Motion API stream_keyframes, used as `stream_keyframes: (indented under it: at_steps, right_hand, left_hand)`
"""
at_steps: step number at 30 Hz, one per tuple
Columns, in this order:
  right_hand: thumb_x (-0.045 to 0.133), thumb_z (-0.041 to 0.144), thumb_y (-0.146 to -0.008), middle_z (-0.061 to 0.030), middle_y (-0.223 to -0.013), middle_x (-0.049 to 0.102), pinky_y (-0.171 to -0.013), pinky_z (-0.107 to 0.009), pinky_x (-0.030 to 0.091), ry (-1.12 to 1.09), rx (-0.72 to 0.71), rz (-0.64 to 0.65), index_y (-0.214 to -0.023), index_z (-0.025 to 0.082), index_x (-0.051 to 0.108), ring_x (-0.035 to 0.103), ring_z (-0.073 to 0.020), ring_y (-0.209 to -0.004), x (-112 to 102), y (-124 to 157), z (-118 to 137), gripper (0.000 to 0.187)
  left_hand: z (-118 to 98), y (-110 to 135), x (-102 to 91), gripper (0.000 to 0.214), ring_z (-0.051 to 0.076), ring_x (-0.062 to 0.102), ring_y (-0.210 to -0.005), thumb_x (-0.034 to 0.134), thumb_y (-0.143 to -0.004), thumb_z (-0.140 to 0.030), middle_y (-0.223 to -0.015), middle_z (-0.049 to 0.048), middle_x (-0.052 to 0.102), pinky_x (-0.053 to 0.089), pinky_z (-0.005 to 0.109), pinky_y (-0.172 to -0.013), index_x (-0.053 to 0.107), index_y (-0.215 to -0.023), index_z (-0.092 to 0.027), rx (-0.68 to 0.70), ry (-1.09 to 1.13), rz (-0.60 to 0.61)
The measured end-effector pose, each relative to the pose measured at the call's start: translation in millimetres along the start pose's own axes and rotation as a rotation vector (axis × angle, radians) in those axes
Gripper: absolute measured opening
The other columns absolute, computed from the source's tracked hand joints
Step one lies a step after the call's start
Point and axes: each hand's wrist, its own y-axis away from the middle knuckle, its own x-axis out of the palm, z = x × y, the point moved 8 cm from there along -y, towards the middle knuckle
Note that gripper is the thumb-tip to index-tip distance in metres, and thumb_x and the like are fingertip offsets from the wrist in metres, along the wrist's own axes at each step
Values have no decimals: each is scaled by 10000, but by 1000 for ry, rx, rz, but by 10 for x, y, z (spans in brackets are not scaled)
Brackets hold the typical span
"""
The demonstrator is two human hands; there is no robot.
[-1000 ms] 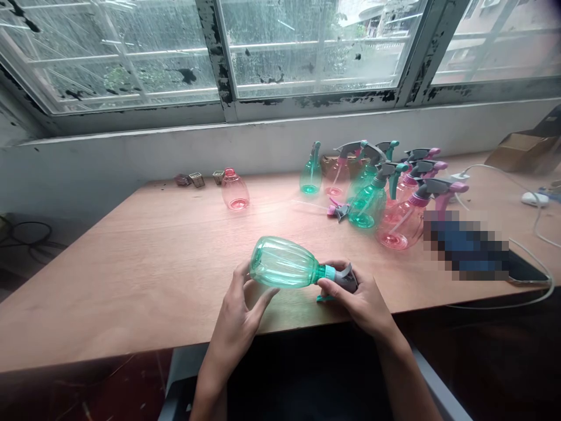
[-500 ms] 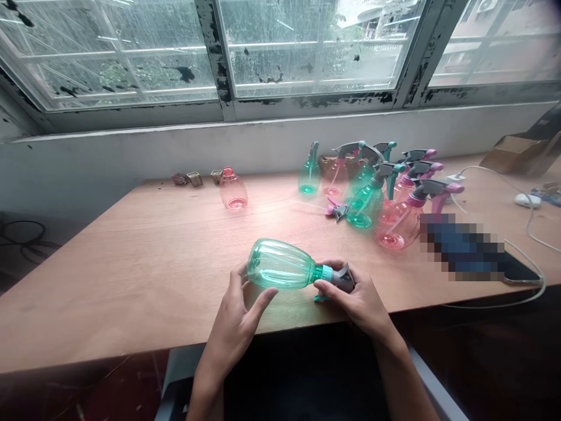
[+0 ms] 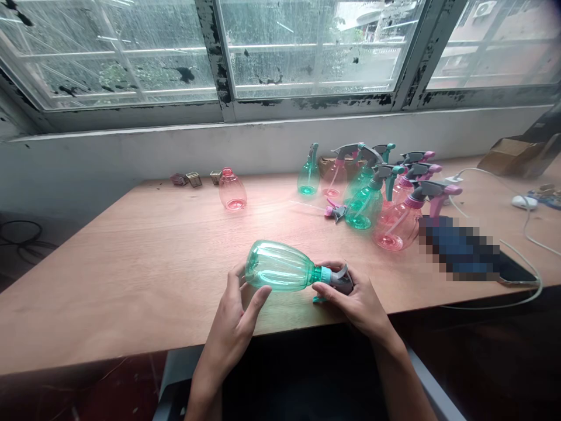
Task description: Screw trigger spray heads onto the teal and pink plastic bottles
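Note:
A clear green spray bottle [image 3: 280,266] lies sideways just above the table's front edge, its base to the left and its grey spray head [image 3: 342,280] to the right. My right hand [image 3: 357,295] is closed around the spray head, thumb near the light blue-green collar [image 3: 325,275]. At the base end, my left hand [image 3: 236,307] cups the bottle loosely; its fingers go partly behind the base and the thumb stands out below. Part of the teal trigger [image 3: 319,299] shows beneath the right thumb.
Several green and pink spray bottles [image 3: 362,207] stand at the back right. A loose pink-and-grey spray head [image 3: 335,210] lies beside them. One pink bottle without a head [image 3: 232,190] stands at the back. A phone [image 3: 517,269], white cable and mouse [image 3: 524,202] occupy the right.
My left thumb has shifted slightly left and away from the bottle's underside. The bottle and my right hand look nearly unchanged.

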Motion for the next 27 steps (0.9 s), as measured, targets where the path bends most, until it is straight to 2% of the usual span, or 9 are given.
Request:
stream_keyframes:
  at_steps: [14,21,27]
  right_hand:
    - [879,497,-845,1,-833,728,-722,-342,670,13,36,-20,-1139,211,709,725,-181,-702,10,15,44,444]
    - [879,477,-854,-2,-834,740,-710,-329,668,-1,10,-27,-1142,209,706,735,-185,-715,-13,13,18,430]
    - [879,478,-853,3,-831,728,-724,-342,681,-13,16,-25,-1130,211,708,718,-180,-729,4,19,54,421]
  left_hand:
    - [-27,-11,7,483,292,608,-1419,628,-1012,-557,-1515,81,615,508,486,-1182,481,-1399,-308,-3,5,4]
    - [11,-55,-17,488,283,652,-1370,714,-972,-501,-1455,68,658,543,477,-1169,524,-1373,-298,55,46,-2]
    - [20,-58,-29,485,251,686,-1310,753,-951,-460,-1373,44,678,561,458,-1163,541,-1359,-305,108,-30,-26]
